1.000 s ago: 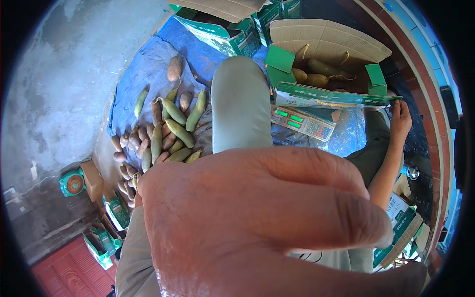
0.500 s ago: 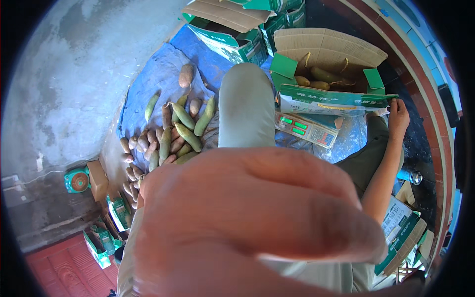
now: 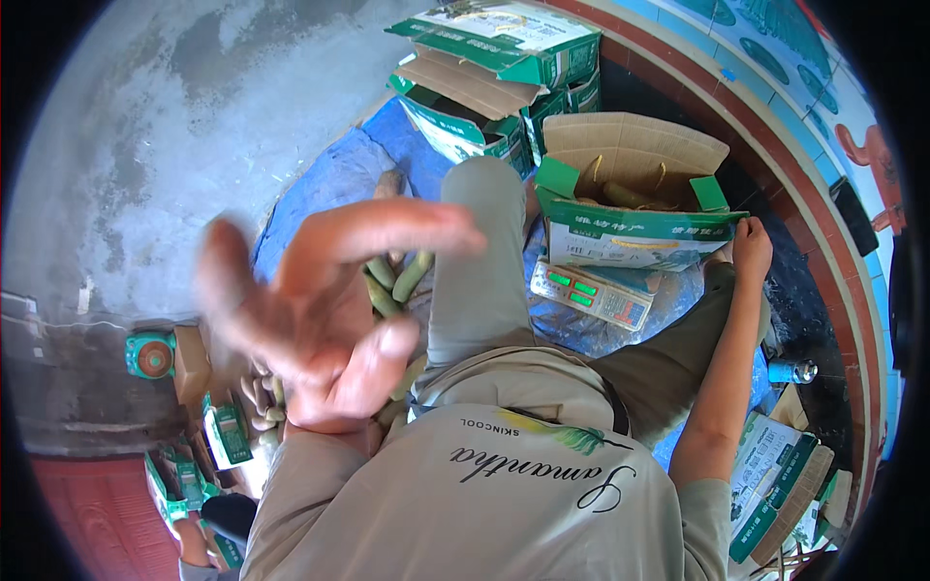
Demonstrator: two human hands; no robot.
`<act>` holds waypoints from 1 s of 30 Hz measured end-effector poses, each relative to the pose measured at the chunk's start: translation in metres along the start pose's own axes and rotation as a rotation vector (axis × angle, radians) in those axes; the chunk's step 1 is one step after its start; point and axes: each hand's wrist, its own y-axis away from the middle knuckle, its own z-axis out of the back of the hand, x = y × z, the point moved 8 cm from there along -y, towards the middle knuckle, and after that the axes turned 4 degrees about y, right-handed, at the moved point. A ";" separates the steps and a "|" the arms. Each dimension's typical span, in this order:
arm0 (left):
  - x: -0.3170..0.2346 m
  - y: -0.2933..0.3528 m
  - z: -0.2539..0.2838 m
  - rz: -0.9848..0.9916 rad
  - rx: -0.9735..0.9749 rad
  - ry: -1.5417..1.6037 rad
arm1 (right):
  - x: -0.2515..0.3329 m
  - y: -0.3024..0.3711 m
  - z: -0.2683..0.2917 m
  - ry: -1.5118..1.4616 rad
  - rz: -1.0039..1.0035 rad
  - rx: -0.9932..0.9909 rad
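My left hand [image 3: 334,315], blurred by motion, is raised over the floor to the left of my knee. Its fingers are spread, with nothing seen between them. Behind it lie long green radishes [image 3: 415,276], partly hidden by the hand. On the right, my right hand [image 3: 753,248] grips the right end of the green front flap of a cardboard carton [image 3: 620,254]. The carton stands open, its brown lid folded back, with several long greenish radishes [image 3: 630,196] inside. It sits on a digital scale [image 3: 593,294] with lit green displays.
More green-and-white cartons [image 3: 504,44] are stacked at the back. A blue plastic sheet [image 3: 315,198] covers the floor. Another carton [image 3: 770,484] stands at lower right near a blue bottle [image 3: 792,372]. At lower left, another person's arm [image 3: 194,544] reaches by small cartons [image 3: 172,484].
My left hand has moved from close in front of the view to farther off and left, its fingers now spread. My right hand stays on the carton flap. The view has shifted, showing my shirt.
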 end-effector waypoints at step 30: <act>0.222 0.047 -0.088 0.489 0.219 -0.121 | 0.143 -0.013 0.043 -0.053 0.381 -0.129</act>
